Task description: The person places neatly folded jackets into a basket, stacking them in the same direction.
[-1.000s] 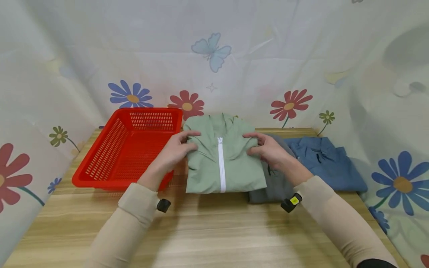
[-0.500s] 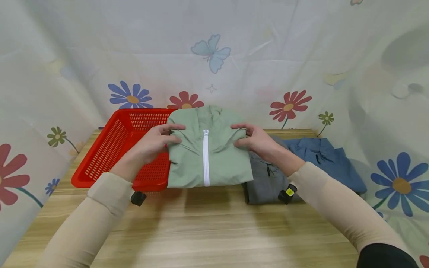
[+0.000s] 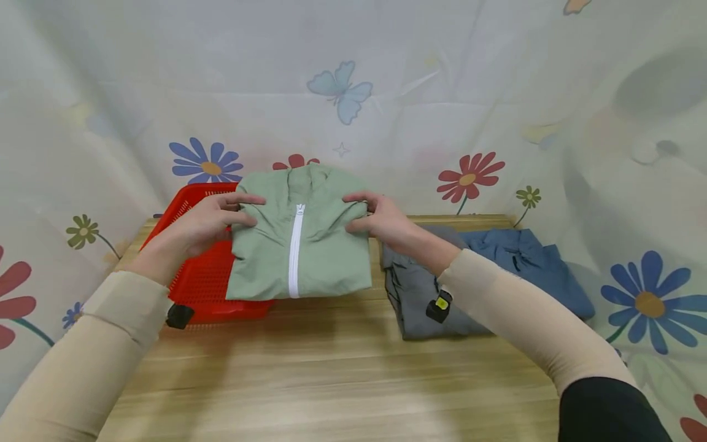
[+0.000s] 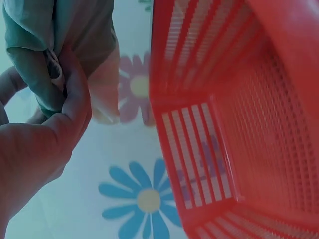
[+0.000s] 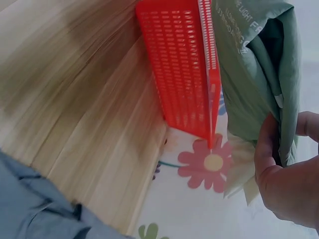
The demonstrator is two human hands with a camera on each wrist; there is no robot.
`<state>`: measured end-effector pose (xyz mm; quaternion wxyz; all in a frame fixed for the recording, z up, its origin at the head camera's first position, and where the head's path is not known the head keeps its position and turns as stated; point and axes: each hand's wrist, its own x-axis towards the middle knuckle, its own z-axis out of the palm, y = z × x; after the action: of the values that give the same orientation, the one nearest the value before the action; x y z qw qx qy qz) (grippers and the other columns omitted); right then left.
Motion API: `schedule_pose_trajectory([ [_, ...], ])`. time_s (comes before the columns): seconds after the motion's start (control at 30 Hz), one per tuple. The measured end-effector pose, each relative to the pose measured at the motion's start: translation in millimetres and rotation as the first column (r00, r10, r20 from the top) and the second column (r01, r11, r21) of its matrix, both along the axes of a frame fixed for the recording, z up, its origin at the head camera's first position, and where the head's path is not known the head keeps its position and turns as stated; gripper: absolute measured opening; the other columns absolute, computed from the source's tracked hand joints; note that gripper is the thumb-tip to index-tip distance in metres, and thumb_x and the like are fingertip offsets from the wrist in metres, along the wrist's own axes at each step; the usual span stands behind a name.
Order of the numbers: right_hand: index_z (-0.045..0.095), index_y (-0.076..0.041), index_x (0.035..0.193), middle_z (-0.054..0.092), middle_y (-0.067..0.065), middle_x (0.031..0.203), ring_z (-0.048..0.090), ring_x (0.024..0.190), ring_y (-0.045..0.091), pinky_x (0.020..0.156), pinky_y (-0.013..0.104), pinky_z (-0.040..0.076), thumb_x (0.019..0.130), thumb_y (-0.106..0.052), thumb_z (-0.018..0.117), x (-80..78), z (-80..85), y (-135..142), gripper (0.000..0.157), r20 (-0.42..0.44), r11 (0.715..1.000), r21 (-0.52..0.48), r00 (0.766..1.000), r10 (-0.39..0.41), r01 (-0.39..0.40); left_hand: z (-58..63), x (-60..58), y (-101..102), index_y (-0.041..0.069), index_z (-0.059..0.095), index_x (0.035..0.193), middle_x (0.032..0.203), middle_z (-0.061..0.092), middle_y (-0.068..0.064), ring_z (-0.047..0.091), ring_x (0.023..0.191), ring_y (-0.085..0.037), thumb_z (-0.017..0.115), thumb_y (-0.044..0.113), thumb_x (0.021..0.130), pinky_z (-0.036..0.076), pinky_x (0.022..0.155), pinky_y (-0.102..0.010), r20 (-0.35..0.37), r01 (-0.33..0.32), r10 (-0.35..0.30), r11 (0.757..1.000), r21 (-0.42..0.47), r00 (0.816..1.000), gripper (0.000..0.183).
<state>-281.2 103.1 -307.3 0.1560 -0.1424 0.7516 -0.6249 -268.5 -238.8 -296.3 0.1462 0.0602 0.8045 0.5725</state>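
A folded light-green jacket (image 3: 331,252) with a white zipper is held up in front of me, partly over the right part of a red plastic basket (image 3: 207,270). My left hand (image 3: 201,224) pinches its left edge between thumb and fingers. On the opposite edge, my right hand (image 3: 386,224) grips the cloth the same way. The right wrist view shows the thumb and a finger of the right hand (image 5: 291,174) closed on the folded layers. In the left wrist view, the left hand (image 4: 50,139) holds bunched cloth beside the basket. The jacket hides much of the basket's inside.
A folded grey garment (image 3: 411,294) lies right of centre on the wooden table (image 3: 331,374), beneath my right forearm. Beside it is a folded blue garment (image 3: 530,264). A flower-printed curtain (image 3: 397,135) hangs behind and at both sides.
Both hands have carried the green jacket left and slightly up, from beside the basket to over its right part. More of the grey garment now shows.
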Motion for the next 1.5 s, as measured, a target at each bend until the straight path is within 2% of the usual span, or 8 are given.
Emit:
schedule_pose_trajectory([
  [0.13, 0.057, -0.012, 0.142, 0.056, 0.013, 0.131, 0.06, 0.115, 0.026, 0.092, 0.041, 0.054, 0.09, 0.003, 0.073, -3.2, 5.5, -19, 0.056, -0.018, 1.0, -0.005, 1.0, 0.002, -0.002, 2.6, -5.3, -18, 0.009, 0.047, 0.153, 0.147, 0.044, -0.011, 0.058, 0.116, -0.021, 0.064, 0.016, 0.102, 0.057, 0.088, -0.032, 0.0, -0.009, 0.009, 1.0, -0.008, 1.0, 0.054],
  [0.33, 0.059, -0.008, 0.14, 0.059, 0.014, 0.126, 0.06, 0.106, 0.023, 0.084, 0.037, 0.056, 0.087, 0.006, 0.073, -12.5, 6.1, -48, 0.056, -0.045, 0.999, -0.037, 0.999, 0.009, -0.011, 5.4, -10.8, -48, 0.012, 0.053, 0.148, 0.137, 0.045, -0.007, 0.065, 0.103, -0.014, 0.065, 0.013, 0.102, 0.059, 0.085, -0.034, -0.008, -0.027, 0.027, 1.0, 0.015, 1.0, 0.047],
  [0.63, 0.06, -0.005, 0.138, 0.058, 0.013, 0.126, 0.058, 0.104, 0.021, 0.08, 0.03, 0.055, 0.087, 0.004, 0.074, -15.5, 2.1, -86, 0.053, -0.076, 1.0, -0.016, 0.997, 0.011, -0.013, 6.5, -18.2, -89, 0.018, 0.052, 0.149, 0.144, 0.038, -0.004, 0.065, 0.104, -0.013, 0.063, 0.016, 0.103, 0.058, 0.085, -0.035, 0.008, 0.012, -0.012, 0.999, -0.049, 1.0, 0.047],
  [0.83, 0.064, -0.005, 0.133, 0.058, 0.009, 0.116, 0.057, 0.097, 0.019, 0.074, 0.027, 0.053, 0.085, 0.006, 0.077, -18.1, -10.3, -111, 0.051, -0.074, 0.999, -0.044, 0.997, -0.034, 0.031, -0.8, -23.6, -111, 0.02, 0.051, 0.15, 0.154, 0.027, -0.012, 0.063, 0.105, -0.014, 0.06, 0.017, 0.105, 0.058, 0.088, -0.037, 0.047, 0.028, -0.023, 0.993, -0.113, 0.999, 0.046],
  [1.13, 0.066, -0.006, 0.131, 0.057, 0.006, 0.112, 0.055, 0.095, 0.019, 0.074, 0.025, 0.052, 0.084, 0.005, 0.077, -18.6, -25.9, -138, 0.049, -0.054, 0.996, -0.034, 0.995, -0.089, 0.088, -10.8, -30.0, -128, 0.011, 0.038, 0.158, 0.162, 0.014, -0.026, 0.061, 0.103, -0.014, 0.055, 0.017, 0.107, 0.057, 0.09, -0.039, 0.116, 0.023, 0.0, 0.981, -0.194, 0.993, 0.054],
  [1.3, 0.067, -0.005, 0.128, 0.056, 0.004, 0.115, 0.054, 0.101, 0.018, 0.081, 0.025, 0.052, 0.083, 0.009, 0.076, -21.3, -34.6, -148, 0.047, -0.056, 0.993, -0.059, 0.993, -0.105, 0.101, -14.6, -30.4, -132, 0.012, 0.041, 0.156, 0.161, 0.013, -0.029, 0.058, 0.107, -0.022, 0.056, 0.018, 0.105, 0.058, 0.089, -0.04, 0.12, 0.005, 0.022, 0.975, -0.221, 0.993, 0.054],
  [1.5, 0.067, -0.005, 0.127, 0.054, 0.003, 0.12, 0.053, 0.105, 0.016, 0.085, 0.025, 0.053, 0.083, 0.009, 0.077, -22.4, -43.2, -155, 0.047, -0.055, 0.993, -0.048, 0.992, -0.113, 0.111, -15.0, -28.2, -137, 0.02, 0.048, 0.154, 0.163, 0.006, -0.033, 0.041, 0.129, -0.042, 0.057, 0.018, 0.104, 0.055, 0.095, -0.045, 0.131, -0.001, 0.035, 0.968, -0.251, 0.991, 0.051],
])
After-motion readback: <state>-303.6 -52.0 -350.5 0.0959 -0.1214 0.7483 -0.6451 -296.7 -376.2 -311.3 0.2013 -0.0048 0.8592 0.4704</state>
